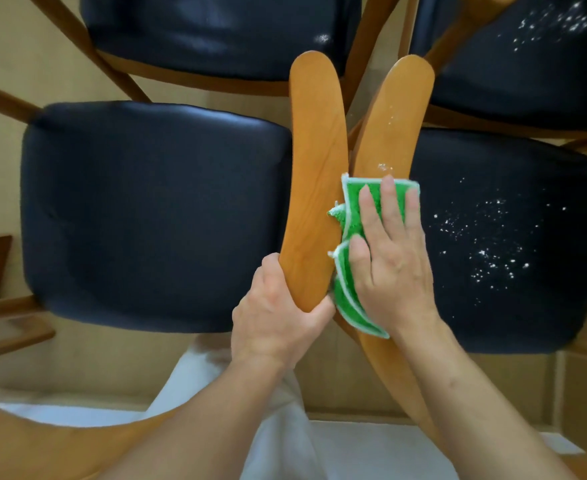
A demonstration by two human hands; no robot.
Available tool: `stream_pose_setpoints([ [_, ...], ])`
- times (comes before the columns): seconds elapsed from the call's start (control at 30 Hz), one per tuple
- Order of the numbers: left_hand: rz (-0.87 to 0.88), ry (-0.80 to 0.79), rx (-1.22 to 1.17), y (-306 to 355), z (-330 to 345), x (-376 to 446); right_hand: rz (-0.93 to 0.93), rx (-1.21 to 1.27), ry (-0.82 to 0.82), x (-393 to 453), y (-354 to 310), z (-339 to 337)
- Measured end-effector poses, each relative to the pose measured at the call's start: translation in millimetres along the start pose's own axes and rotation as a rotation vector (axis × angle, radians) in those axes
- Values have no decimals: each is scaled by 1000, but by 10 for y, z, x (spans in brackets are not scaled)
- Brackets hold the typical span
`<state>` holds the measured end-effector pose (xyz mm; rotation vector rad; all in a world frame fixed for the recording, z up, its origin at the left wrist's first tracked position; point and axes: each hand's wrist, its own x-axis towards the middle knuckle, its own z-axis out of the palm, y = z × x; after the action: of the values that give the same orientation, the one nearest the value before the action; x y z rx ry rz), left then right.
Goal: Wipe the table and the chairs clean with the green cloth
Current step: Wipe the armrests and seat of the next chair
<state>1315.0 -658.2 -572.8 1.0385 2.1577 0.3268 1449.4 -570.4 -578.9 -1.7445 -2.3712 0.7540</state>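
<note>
While the left hand curls around the near end of the left chair's wooden backrest, the right hand lies flat, fingers straight, pressing the green cloth onto the right chair's backrest. White specks dot the right seat; left seat shows none.

bright green cloth with white trim, honey-orange wooden chair backs, glossy black seat cushions, white specks all over the right seat
</note>
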Motion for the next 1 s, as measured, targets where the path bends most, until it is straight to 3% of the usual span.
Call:
stream_pose_setpoints([
  [0.27,-2,-32,-10,-6,-21,6,57,-40,-132,-720,61,79],
  [0.4,-5,-39,-21,-2,-26,6,165,-9,-46,-135,-58,23],
  [0.6,-20,-27,-2,-4,-4,12,76,-108,73,852,-29,-135],
  [0.83,-5,-18,16,-29,20,23,171,-83,315,1897,29,-404],
  [1.0,-24,-38,7,-16,7,21,105,-163,222,1577,-79,-274],
])
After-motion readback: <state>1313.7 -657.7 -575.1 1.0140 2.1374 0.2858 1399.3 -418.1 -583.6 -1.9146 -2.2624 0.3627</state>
